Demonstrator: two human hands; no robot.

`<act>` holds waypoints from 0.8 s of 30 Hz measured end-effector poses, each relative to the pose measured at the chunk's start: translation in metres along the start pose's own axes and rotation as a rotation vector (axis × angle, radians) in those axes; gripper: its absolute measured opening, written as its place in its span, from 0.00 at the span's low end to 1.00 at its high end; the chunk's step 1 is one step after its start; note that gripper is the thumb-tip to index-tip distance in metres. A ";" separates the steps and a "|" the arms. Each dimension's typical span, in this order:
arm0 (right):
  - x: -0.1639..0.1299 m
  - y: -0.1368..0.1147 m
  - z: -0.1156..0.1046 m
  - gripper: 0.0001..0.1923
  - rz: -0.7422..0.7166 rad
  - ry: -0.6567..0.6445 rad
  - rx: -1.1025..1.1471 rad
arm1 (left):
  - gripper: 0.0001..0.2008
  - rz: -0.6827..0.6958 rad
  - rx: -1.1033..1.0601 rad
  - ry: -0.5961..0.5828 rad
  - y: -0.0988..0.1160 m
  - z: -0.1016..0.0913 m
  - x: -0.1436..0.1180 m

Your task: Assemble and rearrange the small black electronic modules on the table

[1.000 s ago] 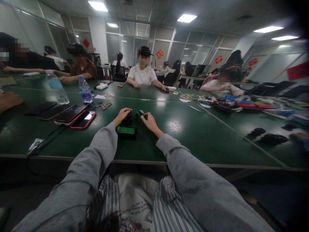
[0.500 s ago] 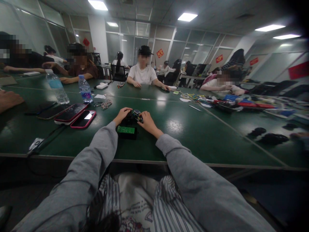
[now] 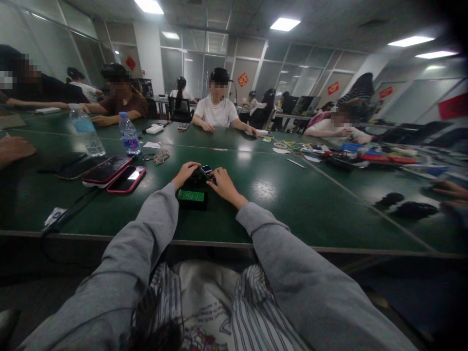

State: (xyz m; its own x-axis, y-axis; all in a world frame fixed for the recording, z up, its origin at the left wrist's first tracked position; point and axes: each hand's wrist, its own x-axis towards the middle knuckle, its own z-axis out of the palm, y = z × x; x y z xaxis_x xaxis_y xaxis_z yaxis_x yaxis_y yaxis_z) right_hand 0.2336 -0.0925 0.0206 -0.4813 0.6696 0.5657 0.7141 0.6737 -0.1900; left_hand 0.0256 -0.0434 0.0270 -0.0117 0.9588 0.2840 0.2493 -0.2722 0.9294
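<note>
Over the table, both hands are close together in front of me. My right hand has its fingers closed on a small electronic module with a greyish screen on top. My left hand is curled at the side of a small black part, fingers bent against it; its exact kind is too dark to make out. Just nearer to me lies a green circuit board in a black holder. Fingers hide part of the module and the black part.
Left of my hands lie phones and two water bottles. A pair of glasses rests beyond. Cables and tools are heaped at right, near dark objects. Co-workers sit around the green table.
The module in my right hand has tilted, so its screen faces differently and its wiring shows less. My left hand has barely moved. A co-worker's hand shows more at the right edge.
</note>
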 end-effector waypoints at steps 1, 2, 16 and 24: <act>0.000 0.001 0.001 0.14 0.002 0.001 -0.001 | 0.11 0.002 0.001 0.001 -0.001 0.000 0.000; 0.000 0.001 0.002 0.15 0.003 0.003 -0.003 | 0.11 0.003 0.002 0.001 -0.001 0.000 0.001; -0.003 0.011 0.014 0.20 0.045 -0.065 0.133 | 0.10 0.000 -0.010 0.004 0.001 0.000 -0.001; -0.004 0.010 0.011 0.17 0.075 -0.056 0.167 | 0.11 0.012 -0.023 -0.003 -0.002 0.000 0.000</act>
State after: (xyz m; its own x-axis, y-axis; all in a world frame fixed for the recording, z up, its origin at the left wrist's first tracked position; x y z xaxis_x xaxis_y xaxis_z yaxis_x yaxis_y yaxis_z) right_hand 0.2366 -0.0848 0.0073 -0.4609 0.7332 0.4999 0.6572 0.6606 -0.3630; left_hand 0.0251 -0.0428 0.0249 -0.0059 0.9557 0.2941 0.2270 -0.2852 0.9312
